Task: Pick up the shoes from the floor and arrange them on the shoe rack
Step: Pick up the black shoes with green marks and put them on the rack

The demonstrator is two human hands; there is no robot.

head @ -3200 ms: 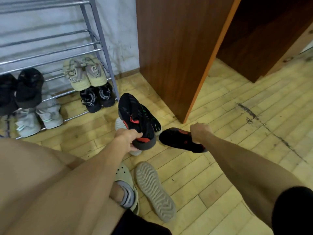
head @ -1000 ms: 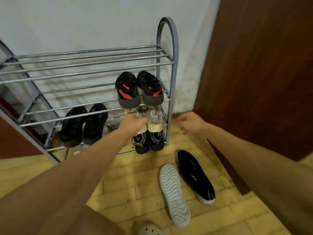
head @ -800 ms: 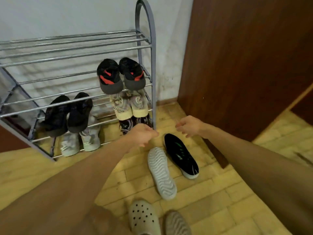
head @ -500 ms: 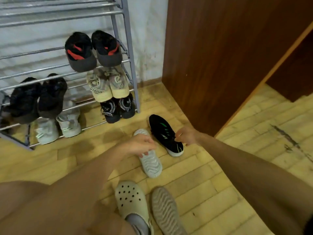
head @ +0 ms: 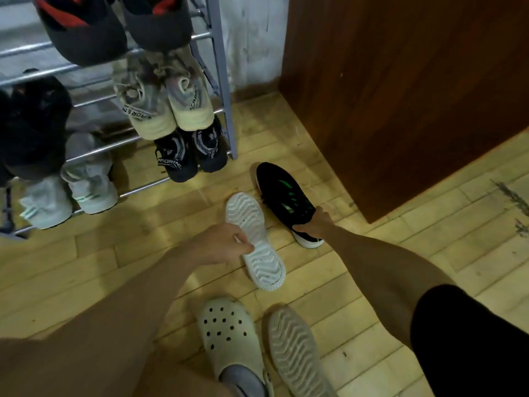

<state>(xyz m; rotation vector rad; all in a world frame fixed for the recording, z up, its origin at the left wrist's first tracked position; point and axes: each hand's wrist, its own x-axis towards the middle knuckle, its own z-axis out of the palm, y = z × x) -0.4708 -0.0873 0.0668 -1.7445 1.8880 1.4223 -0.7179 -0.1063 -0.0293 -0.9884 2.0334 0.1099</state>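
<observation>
Shoe rack (head: pixel 221 90): metal rails at upper left, against the wall. Several pairs already sit on it, toes hanging outward.
Floor (head: pixel 400 253): pale wood boards. Both sneakers of the pair in hand lie on it, just in front of the rack's right post.
Overturned sneaker (head: pixel 254 239): white ribbed sole up, upper hidden beneath, just beside its mate.
Black sneaker (head: pixel 282 193): upright, green stripes, white sole edge, heel toward the person.
Left hand (head: pixel 217 245): at the overturned sneaker's near side, mid-length. Fingers curled together, tips against the sole's edge. The grip underneath is hidden.
Right hand (head: pixel 317 224): at the black sneaker's heel — fingers curled over the collar into the opening, thumb outside.
Handling, judged: light. Knit uppers soft and likely to fold; rubber soles stiffer and grippy, not slippery or fragile.
Hold points, judged: the heel collar suits the upright one. The overturned one is best taken by the sole's edge — then turned sole-down before it goes on the rails.
</observation>
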